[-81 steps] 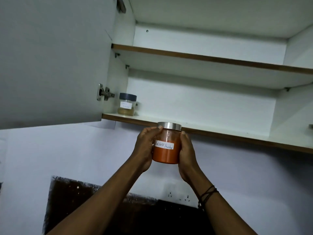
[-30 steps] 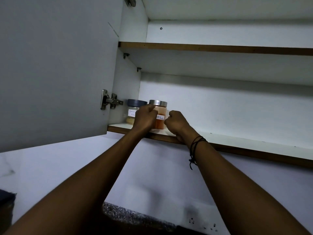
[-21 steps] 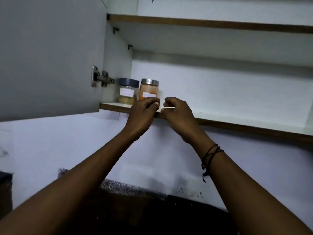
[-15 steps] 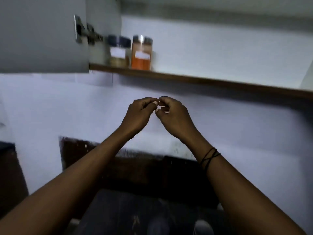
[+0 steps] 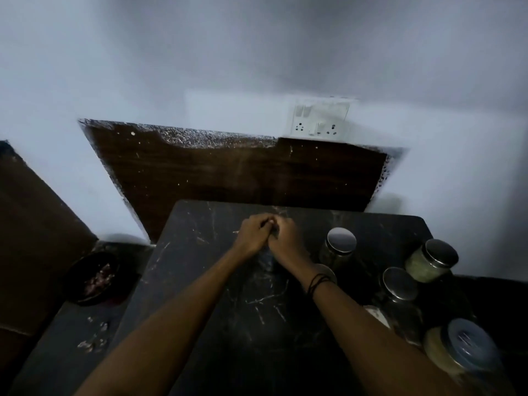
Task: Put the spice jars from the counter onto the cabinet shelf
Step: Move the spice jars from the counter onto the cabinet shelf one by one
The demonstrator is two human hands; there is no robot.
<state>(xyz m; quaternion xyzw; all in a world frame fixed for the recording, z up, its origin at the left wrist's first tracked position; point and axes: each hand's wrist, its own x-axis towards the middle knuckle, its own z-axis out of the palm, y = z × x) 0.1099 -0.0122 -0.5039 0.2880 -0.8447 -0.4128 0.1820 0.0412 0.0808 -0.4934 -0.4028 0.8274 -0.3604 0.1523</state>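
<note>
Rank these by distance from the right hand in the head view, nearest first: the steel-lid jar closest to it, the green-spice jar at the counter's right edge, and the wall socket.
From the right hand:
1. Steel-lid jar, just to its right.
2. Green-spice jar, farther right.
3. Wall socket, up on the wall.

Nothing here can be read; the spice jars (image 5: 341,243) at the right of the dark counter (image 5: 257,310) show only their lids, and the wall socket plate (image 5: 321,117) bears no legible marking.
</note>
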